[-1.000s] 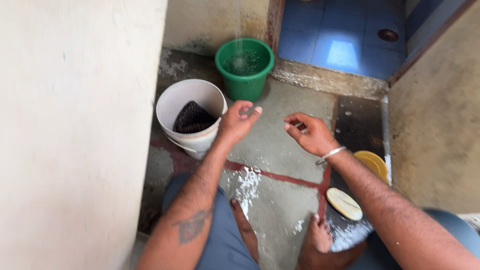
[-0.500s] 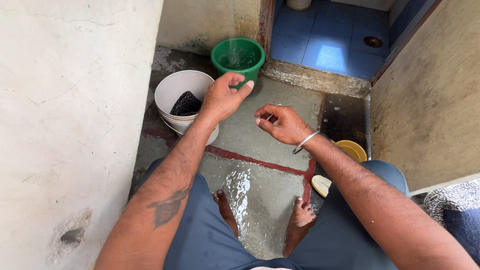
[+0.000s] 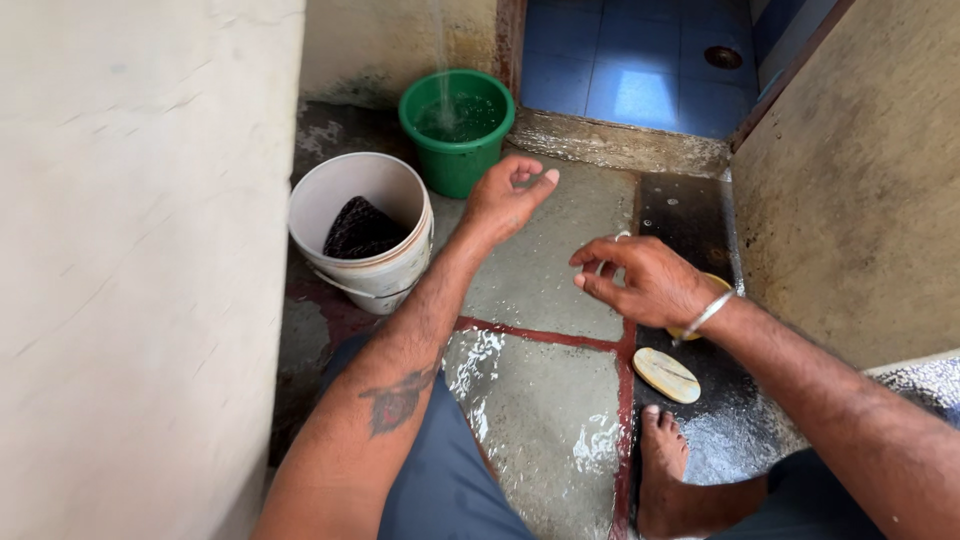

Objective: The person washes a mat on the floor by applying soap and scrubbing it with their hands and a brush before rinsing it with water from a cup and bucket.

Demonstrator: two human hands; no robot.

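We were between washing steps: our left hand [image 3: 505, 198] and right hand [image 3: 645, 280] hung half-curled, holding nothing, the white bucket [image 3: 362, 232] left of the fingers; reaching there seemed next.

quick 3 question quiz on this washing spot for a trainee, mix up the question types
1. True or false: the white bucket holds a dark cloth.
2. What falls into the green bucket? A) sand B) a stream of water C) soap
3. Fill in: the oval soap bar lies on the wet floor near the person's bare ____.

Key
1. True.
2. B; a thin stream of water drops into it.
3. Foot. Neither the left hand nor the right hand holds a bucket; whether the right fingers pinch something small is unclear.
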